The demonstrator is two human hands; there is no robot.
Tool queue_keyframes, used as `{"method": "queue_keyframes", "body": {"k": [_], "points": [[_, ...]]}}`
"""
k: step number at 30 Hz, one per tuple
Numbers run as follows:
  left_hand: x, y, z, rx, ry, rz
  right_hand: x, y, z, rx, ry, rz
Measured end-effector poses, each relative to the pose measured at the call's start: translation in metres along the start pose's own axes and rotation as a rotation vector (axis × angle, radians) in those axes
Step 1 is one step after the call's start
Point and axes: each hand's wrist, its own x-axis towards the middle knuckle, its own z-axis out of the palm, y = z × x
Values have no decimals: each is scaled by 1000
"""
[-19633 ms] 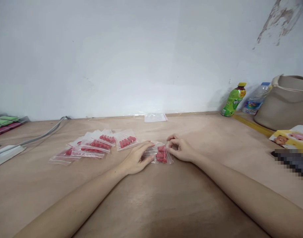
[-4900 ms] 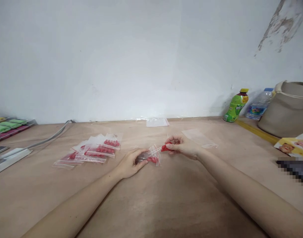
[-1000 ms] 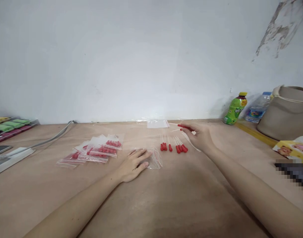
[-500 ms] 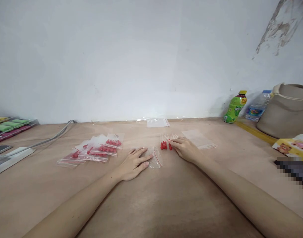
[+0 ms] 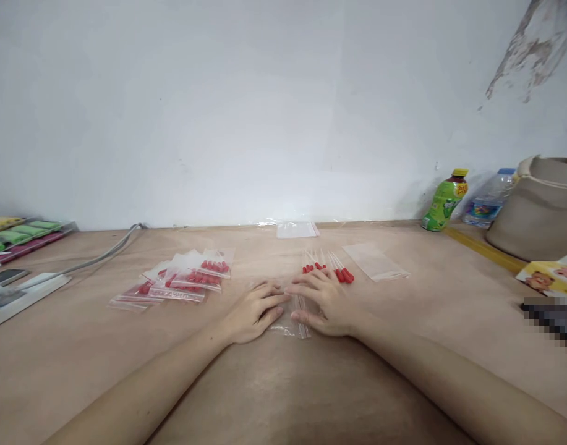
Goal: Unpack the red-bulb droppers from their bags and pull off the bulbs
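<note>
My left hand lies flat, fingers spread, on an empty clear zip bag at the table's middle. My right hand rests open on the same bag's right side, fingertips meeting the left hand's. Just beyond my right hand lie several red-tipped thin sticks in a loose row on the wood. To the left is a pile of filled zip bags holding red pieces. Neither hand holds anything.
Empty clear bags lie at right and by the wall. A green bottle, a water bottle and a beige bag stand at far right. A grey cable and coloured packs are at left.
My right hand put the last red-tipped stick down with the others, then came back to rest on the empty bag beside my left hand, which stayed put.
</note>
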Motion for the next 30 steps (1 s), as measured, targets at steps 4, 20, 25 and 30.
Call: {"method": "queue_keyframes", "body": {"k": [4, 20, 25, 30], "points": [[0, -4, 3, -75, -23, -39, -3, 1, 4, -6, -38, -65], [2, -8, -1, 38, -304, -19, -8, 31, 17, -335, 123, -142], [3, -9, -1, 37, -330, -53, -11, 33, 11, -374, 90, -181], [-1, -9, -2, -46, -265, -56, -12, 23, 4, -31, 114, -63]]}}
